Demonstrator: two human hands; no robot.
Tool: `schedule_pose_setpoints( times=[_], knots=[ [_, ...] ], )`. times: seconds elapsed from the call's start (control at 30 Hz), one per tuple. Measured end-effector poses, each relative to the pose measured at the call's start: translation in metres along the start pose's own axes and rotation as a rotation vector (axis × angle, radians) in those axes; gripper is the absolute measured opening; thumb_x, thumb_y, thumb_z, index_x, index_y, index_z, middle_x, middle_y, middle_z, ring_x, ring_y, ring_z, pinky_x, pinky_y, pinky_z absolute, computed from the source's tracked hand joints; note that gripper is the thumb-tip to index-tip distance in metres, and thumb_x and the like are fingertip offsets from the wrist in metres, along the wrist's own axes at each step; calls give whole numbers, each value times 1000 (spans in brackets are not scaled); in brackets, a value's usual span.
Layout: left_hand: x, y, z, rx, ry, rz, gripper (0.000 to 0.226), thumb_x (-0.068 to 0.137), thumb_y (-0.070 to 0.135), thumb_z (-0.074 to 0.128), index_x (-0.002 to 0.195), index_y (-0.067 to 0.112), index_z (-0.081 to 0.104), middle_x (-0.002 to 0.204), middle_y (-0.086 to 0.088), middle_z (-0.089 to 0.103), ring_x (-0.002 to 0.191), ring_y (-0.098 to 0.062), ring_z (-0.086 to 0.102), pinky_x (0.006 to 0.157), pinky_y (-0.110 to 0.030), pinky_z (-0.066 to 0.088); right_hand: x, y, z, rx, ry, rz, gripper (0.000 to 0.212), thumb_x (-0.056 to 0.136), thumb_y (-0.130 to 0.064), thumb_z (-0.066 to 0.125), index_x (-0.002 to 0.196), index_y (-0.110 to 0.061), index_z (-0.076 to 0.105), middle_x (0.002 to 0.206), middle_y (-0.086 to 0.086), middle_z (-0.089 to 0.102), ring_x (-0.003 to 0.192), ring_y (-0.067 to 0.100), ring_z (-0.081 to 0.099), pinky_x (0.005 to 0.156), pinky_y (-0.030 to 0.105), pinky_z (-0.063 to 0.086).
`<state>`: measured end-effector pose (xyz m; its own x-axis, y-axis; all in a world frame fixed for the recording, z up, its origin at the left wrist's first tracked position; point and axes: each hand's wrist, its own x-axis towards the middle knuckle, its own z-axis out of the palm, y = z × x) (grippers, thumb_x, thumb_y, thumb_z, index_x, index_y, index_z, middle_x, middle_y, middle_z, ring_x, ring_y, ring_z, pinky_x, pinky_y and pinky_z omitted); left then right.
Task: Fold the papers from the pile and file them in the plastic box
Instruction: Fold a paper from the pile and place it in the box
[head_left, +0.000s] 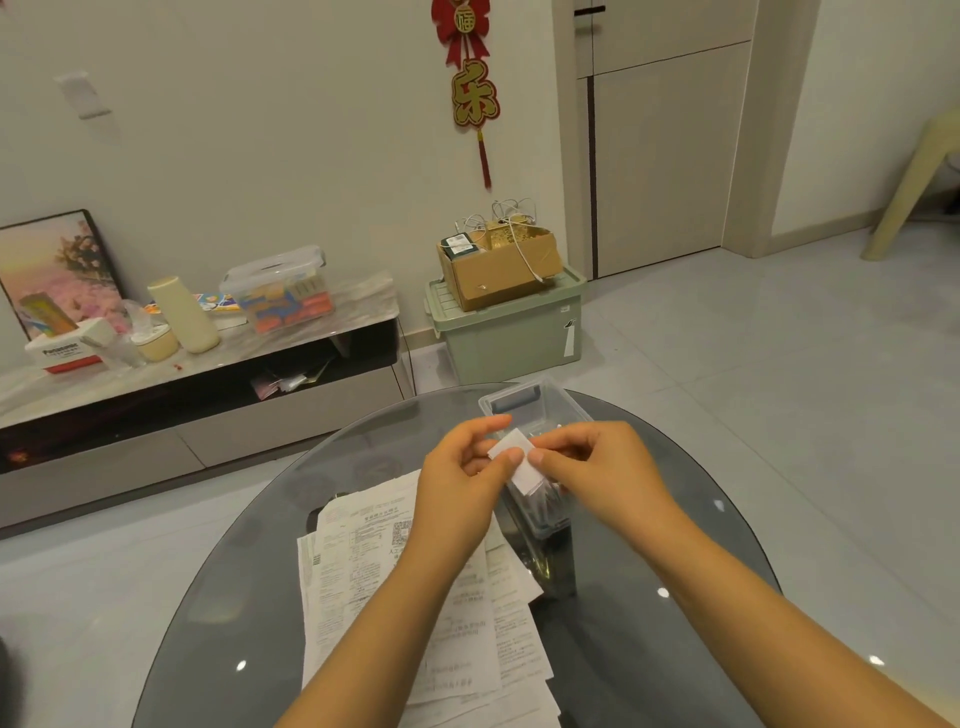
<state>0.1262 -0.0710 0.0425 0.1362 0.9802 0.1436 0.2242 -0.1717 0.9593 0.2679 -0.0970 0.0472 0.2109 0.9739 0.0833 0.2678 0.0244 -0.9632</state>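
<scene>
Both hands, left (462, 467) and right (587, 467), pinch one small folded paper (517, 460). Box (537, 410) lies directly beneath and beyond them; pile (415, 597) nearer, under the left wrist.

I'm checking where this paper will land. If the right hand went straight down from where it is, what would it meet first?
Most likely the clear plastic box, which sits right beneath the right hand and the folded paper it pinches with the left hand. Depth is hard to judge from this single view.
</scene>
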Motion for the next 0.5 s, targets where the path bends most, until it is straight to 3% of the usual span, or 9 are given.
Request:
schedule_pose_setpoints(
  times=[0.1,0.2,0.3,0.37,0.43,0.5],
  knots=[
    [12,5,8,-31,-23,27,22,89,12,61,108,24,65,90,-1,70,80,-8,68,67,-14,52,7,-1,-9,-50,68,-11,9,81,-15,70,89,-18,75,73,-6,70,67,5,63,66,22,50],
    [27,5,18,81,-49,78,21,92,15,57,110,24,63,93,3,69,85,-6,66,68,-11,50,17,1,-22,-157,187,-28,9,82,-15,68,89,-18,74,74,-4,69,70,9,63,67,21,49],
    [45,0,26,387,-224,167,24,95,21,50,114,28,62,110,10,64,103,-3,57,92,-19,46,26,6,-36,-328,332,-66,8,83,-18,66,87,-18,73,75,-3,69,71,10,63,69,27,53],
    [55,-4,30,705,-387,300,31,95,23,42,119,31,60,124,13,58,119,-6,45,109,-31,25,30,9,-42,-417,351,-62,7,83,-19,66,86,-16,71,76,-2,69,72,14,63,72,33,54],
    [64,-3,34,920,-541,434,42,91,27,33,126,30,56,131,11,54,123,-8,38,110,-35,15,35,11,-43,-488,345,-49,6,83,-18,64,85,-14,69,78,0,69,74,18,63,73,36,54],
    [70,-3,39,998,-646,489,56,82,33,24,128,26,55,133,9,53,122,-10,38,109,-36,18,39,12,-41,-556,337,-50,7,83,-16,63,84,-13,69,78,2,68,75,21,63,73,38,54]
  ],
)
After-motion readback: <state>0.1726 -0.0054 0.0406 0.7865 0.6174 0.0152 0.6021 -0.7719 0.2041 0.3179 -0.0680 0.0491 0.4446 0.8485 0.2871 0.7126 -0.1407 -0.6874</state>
